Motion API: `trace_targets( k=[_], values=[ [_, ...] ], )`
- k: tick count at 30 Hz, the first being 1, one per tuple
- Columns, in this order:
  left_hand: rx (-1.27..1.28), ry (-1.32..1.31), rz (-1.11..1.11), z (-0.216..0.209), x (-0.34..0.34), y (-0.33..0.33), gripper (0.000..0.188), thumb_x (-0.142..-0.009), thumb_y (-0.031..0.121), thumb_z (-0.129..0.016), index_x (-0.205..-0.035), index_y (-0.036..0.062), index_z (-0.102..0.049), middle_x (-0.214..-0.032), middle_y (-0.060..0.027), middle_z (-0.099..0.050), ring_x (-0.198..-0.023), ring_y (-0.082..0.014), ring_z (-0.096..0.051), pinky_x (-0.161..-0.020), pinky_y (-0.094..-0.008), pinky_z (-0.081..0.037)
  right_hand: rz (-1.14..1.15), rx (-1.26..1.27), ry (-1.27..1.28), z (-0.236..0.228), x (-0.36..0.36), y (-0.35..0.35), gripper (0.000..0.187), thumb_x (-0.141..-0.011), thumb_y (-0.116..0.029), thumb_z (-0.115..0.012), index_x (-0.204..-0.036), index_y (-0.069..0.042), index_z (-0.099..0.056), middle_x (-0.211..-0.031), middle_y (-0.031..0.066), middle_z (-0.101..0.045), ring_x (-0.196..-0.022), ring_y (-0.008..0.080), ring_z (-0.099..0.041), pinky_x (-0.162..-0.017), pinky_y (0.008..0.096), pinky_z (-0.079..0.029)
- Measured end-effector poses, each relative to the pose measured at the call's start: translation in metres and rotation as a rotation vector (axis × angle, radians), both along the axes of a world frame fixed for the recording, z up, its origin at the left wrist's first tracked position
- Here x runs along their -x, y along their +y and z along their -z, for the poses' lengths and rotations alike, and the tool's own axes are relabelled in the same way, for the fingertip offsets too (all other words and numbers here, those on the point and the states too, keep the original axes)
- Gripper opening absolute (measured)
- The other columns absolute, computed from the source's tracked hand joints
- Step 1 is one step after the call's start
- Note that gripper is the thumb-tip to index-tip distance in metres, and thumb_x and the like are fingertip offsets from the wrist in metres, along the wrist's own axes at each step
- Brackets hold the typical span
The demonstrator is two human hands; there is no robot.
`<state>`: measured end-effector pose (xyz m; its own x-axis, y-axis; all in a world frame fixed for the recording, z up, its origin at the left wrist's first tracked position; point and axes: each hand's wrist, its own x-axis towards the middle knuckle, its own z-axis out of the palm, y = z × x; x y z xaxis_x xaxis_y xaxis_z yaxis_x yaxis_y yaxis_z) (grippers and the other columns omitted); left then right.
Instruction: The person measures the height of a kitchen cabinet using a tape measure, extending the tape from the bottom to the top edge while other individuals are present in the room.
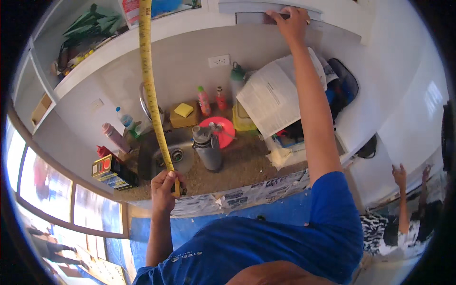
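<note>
My left hand (164, 189) grips the case of a tape measure (178, 188) low in front of the sink. From it the yellow tape blade (151, 90) runs up past the sink and shelf and leaves the view at the top. My right arm is stretched up to the far right, where my right hand (293, 26) is at the lower edge of the white upper cabinet (342, 29). Its fingers are pinched on a small dark thing, too unclear to name, beside a dark rectangular panel (251, 18).
Below lies a brown counter (247, 166) with a steel sink (183, 164), a grey water bottle (207, 151), a red plate (228, 127), a yellow sponge (184, 110) and several bottles. Paper sheets (270, 95) cover items at right. Another person's hand (399, 175) shows far right.
</note>
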<state>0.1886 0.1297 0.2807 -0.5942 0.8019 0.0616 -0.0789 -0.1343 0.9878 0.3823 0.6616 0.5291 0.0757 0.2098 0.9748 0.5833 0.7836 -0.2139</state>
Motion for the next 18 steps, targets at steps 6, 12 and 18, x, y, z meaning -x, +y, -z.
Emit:
trace_targets(
  k=[6, 12, 18],
  values=[
    [-0.045, 0.001, -0.087, 0.001, -0.056, 0.056, 0.03, -0.103, 0.026, -0.059, -0.097, -0.0011, -0.069, -0.081, -0.0082, -0.068, -0.073, -0.0166, -0.065, -0.065, -0.0308, -0.051, 0.023, -0.081, 0.036, 0.003, 0.004, 0.007, 0.07, -0.068, -0.072, -0.081, -0.095, -0.008, -0.075, -0.114, 0.0173, -0.058, -0.114, 0.036, -0.053, -0.098, 0.0468, -0.046],
    [-0.165, -0.11, -0.029, 0.012, -0.102, 0.146, 0.03, -0.104, 0.028, -0.057, -0.098, 0.0005, -0.067, -0.081, -0.0062, -0.065, -0.072, -0.0158, -0.063, -0.065, -0.0312, -0.05, -0.104, -0.017, 0.085, 0.004, 0.004, -0.002, 0.064, -0.068, -0.068, -0.083, -0.091, -0.009, -0.074, -0.112, 0.0173, -0.059, -0.111, 0.0365, -0.053, -0.104, 0.0482, -0.039],
    [-0.265, -0.092, 0.007, 0.016, -0.122, 0.23, 0.036, -0.103, 0.034, -0.059, -0.094, 0.001, -0.067, -0.081, -0.0056, -0.064, -0.07, -0.0145, -0.06, -0.063, -0.0304, -0.047, -0.014, -0.163, 0.139, 0.004, 0.009, -0.005, 0.051, -0.066, -0.053, -0.089, -0.087, -0.01, -0.069, -0.102, 0.0143, -0.061, -0.107, 0.0378, -0.053, -0.098, 0.0507, -0.04]
  ],
)
